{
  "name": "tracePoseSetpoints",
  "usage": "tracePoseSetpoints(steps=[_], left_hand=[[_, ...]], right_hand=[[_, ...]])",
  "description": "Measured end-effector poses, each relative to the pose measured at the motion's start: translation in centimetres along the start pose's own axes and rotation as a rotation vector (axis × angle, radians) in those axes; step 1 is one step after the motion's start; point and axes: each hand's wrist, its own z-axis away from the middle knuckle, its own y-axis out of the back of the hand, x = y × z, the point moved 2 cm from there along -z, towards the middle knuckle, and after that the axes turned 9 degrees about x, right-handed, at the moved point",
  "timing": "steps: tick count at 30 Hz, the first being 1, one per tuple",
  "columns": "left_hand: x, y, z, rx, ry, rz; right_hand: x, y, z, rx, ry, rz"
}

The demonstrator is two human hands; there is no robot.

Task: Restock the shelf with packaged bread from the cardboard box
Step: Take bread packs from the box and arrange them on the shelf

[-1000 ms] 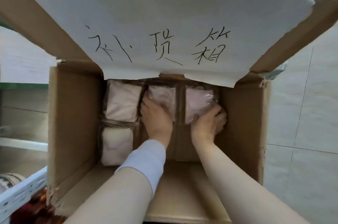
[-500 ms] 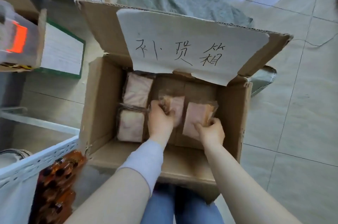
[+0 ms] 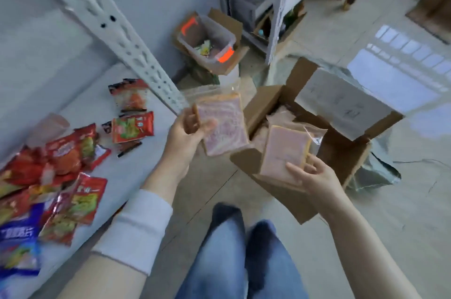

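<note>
Holding two bread packs between box and shelf, seemingly mid-transfer. Left hand pinching left pack at its edge, thumb across the front; right hand curled under right pack, just above the box (more bread inside). Next, likely: laying both flat on shelf beside snacks. Flap label, snack print: blurred, unreadable.

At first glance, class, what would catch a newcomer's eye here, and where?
The left hand grips one bread pack mid-frame, beside the white shelf; the right hand holds a second bread pack by the open cardboard box. Red snack packets lie scattered on the shelf, at left.
</note>
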Motion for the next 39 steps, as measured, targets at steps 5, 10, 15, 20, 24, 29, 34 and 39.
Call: tracePoseSetpoints(steps=[5,10,15,20,24,29,34,39], left_hand=[[10.0,16.0,6.2,0.193,-0.208,0.145],[15.4,35.1,11.5,0.436,-0.375,0.240],[16.1,53.9,13.3,0.670,-0.440,0.196],[15.4,66.8,9.5,0.881,-0.415,0.224],[15.3,73.0,4.6,0.920,-0.378,0.234],[15.3,77.3,-0.4,1.060,-0.367,0.108],[15.2,78.6,-3.6,1.090,-0.400,-0.031],[15.4,78.5,-4.3,1.132,-0.427,-0.018]], right_hand=[[-7.4,-10.7,11.3,-0.141,0.254,0.079],[-11.0,-26.0,22.0,-0.392,0.434,0.072],[-11.6,-43.1,30.9,-0.615,0.553,0.128],[-10.7,-58.1,34.7,-0.597,0.637,0.146],[-10.9,-67.4,35.2,-0.503,0.685,0.128],[-12.0,-76.5,34.2,-0.383,0.759,0.123],[-11.9,-80.4,32.9,-0.100,0.887,0.209],[-11.8,-80.9,33.9,0.115,1.036,0.281]])
